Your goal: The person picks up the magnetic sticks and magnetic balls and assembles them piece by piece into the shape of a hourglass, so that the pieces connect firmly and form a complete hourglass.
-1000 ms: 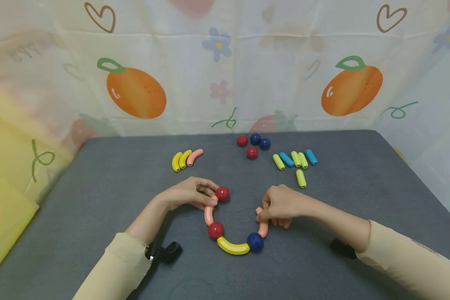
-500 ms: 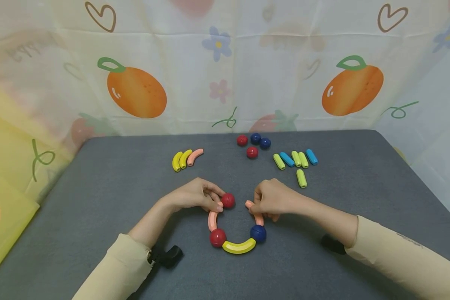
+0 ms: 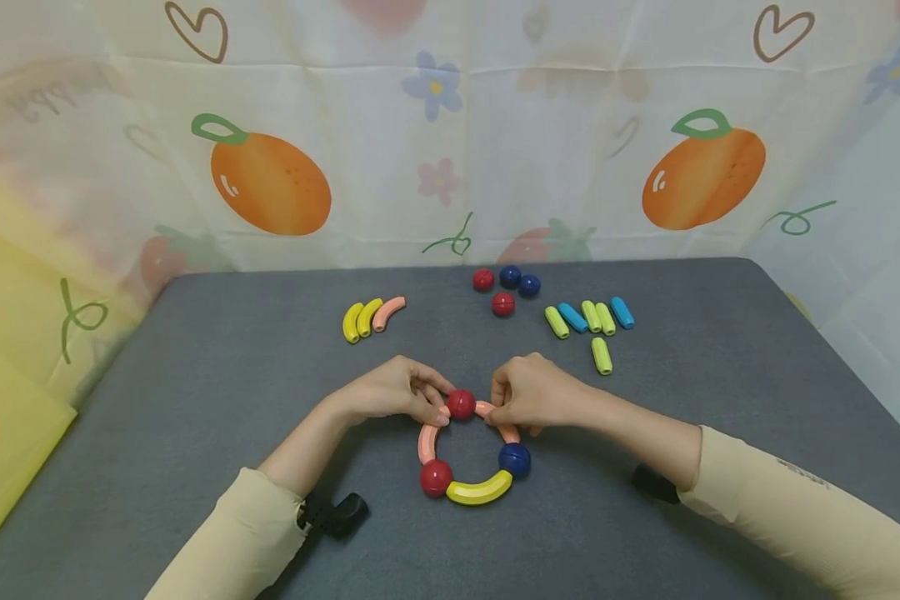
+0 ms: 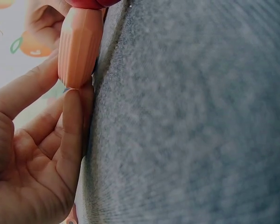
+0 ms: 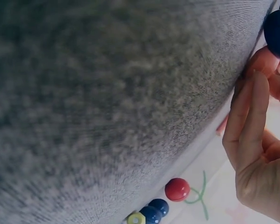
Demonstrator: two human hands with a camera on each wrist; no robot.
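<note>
Remotely, I angled both forearms [image 3: 297, 450] inward over the gray table [image 3: 217, 375], the left hand [image 3: 396, 390] pinching the left pink arc [image 3: 427, 445] and the right hand [image 3: 536, 393] pinching the right pink arc [image 3: 509, 434], with one red ball [image 3: 461, 404] between the arcs' far ends.

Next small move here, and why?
Probably have the right hand nudge the right pink piece gently into the top red ball, with the left hand bracing the left pink piece. The right piece's end lies right at the ball, but I can't tell whether they're joined.
</note>
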